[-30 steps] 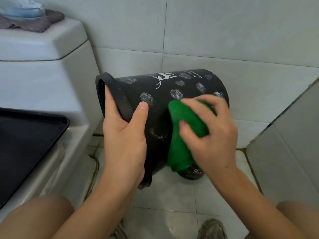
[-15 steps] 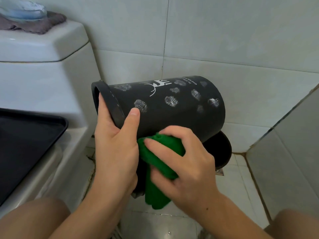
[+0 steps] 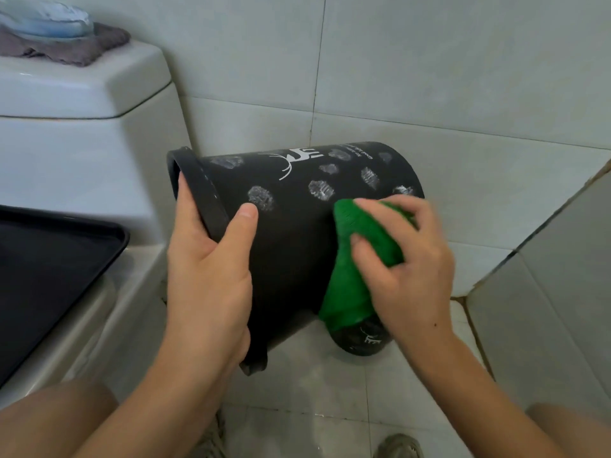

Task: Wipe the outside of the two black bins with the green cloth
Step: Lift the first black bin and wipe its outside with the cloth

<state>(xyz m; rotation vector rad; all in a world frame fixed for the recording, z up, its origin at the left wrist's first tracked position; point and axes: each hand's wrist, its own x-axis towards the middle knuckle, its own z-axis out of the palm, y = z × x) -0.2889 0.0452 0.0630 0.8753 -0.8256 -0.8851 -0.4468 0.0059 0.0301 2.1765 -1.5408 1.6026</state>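
The black bin point(image 3: 291, 246) is held on its side above the floor, its inside hidden from view; its wall carries a white logo and grey smudges. The left hand point(image 3: 208, 279) grips its rim. The right hand point(image 3: 406, 269) clutches the bunched green cloth point(image 3: 360, 239) against the bin's wall. A second black bin point(image 3: 362, 338) stands on the floor behind.

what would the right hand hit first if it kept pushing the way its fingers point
The right hand points up-left, fingers curled round the green cloth. Straight on, cloth and hand would meet the side of the held black bin, which the cloth seems to touch already; depth is unclear.
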